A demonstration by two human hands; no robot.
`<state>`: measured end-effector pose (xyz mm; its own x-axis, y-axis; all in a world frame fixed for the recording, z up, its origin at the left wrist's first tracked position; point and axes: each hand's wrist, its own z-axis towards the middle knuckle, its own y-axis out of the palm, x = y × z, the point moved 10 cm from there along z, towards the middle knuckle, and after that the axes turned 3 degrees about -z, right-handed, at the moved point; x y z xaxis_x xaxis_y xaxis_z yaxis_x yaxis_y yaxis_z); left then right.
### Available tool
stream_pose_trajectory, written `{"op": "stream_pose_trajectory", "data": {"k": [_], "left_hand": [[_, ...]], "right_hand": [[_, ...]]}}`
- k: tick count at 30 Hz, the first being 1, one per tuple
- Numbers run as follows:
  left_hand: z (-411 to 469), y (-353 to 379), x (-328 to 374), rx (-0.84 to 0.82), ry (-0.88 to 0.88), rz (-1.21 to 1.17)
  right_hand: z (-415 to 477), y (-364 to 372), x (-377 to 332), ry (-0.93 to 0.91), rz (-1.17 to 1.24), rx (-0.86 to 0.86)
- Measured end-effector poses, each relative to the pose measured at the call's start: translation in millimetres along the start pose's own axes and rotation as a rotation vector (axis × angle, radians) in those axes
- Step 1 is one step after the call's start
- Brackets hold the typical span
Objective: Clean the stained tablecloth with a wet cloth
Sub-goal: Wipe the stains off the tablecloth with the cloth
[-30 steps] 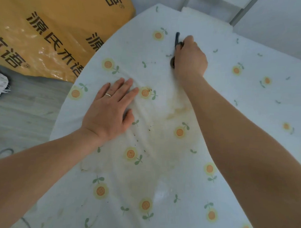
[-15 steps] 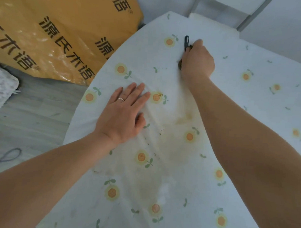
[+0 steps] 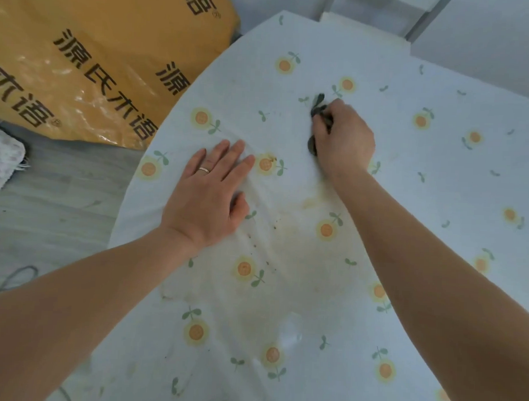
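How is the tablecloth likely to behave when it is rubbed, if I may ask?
Probably thin and floppy: the tablecloth wrinkles beside the left hand. It likely slides and bunches when rubbed, which may be why that flat hand pins it while the right hand grips the dark cloth.

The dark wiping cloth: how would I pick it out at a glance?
Start at the white sunflower-print fabric tablecloth. Near its far side, the right hand grips a small dark grey cloth, bunched up. It is the only dark lump among pale orange flowers.
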<state>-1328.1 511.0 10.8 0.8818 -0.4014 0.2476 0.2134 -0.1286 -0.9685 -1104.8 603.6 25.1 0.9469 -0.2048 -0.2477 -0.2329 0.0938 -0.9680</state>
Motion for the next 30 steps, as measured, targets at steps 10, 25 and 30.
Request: {"op": "stream_pose_trajectory", "data": {"k": [10, 25, 30], "left_hand": [[-1, 1, 1, -0.017, -0.004, -0.009], [3, 15, 5, -0.143, 0.102, 0.101], [5, 14, 7, -0.119, 0.102, 0.059]], "right_hand": [[-1, -4, 3, 0.124, 0.003, 0.027], [8, -61, 187, 0.574, -0.108, 0.119], [-14, -16, 32, 0.182, -0.055, 0.046]]}}
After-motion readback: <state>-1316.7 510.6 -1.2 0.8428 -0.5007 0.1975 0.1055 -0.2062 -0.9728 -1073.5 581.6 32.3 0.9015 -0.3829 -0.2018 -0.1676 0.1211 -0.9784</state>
